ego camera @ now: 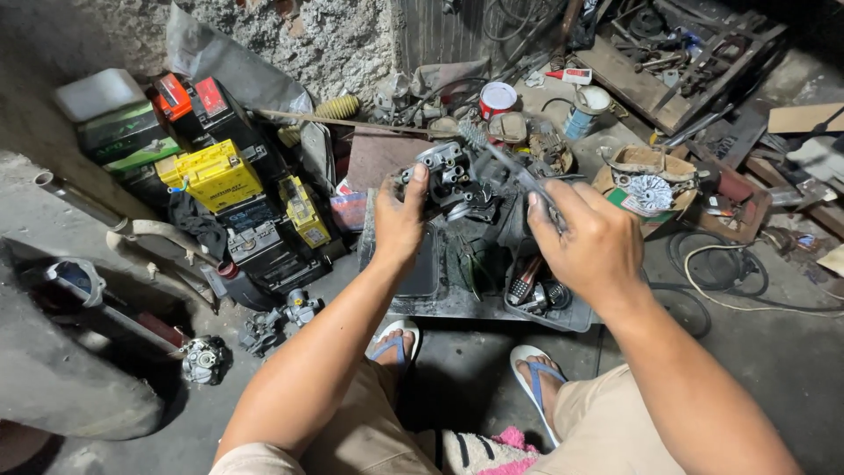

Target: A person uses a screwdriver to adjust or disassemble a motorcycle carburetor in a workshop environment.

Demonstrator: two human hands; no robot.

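The left hand is clasping the grey cast-metal carburettor body; the right hand is pinching a thin brush, handle slanting toward ten o'clock across it.

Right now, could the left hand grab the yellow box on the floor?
Probably not at once: the left hand is gripping the grey metal engine part. The yellow box sits uncovered to its left, nothing blocking it.

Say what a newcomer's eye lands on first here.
Dead centre, the left hand grips a grey metal engine part while the right hand works a thin tool against it, above a dark tray. At left, a bright yellow battery stands out among a stack of dark ones.
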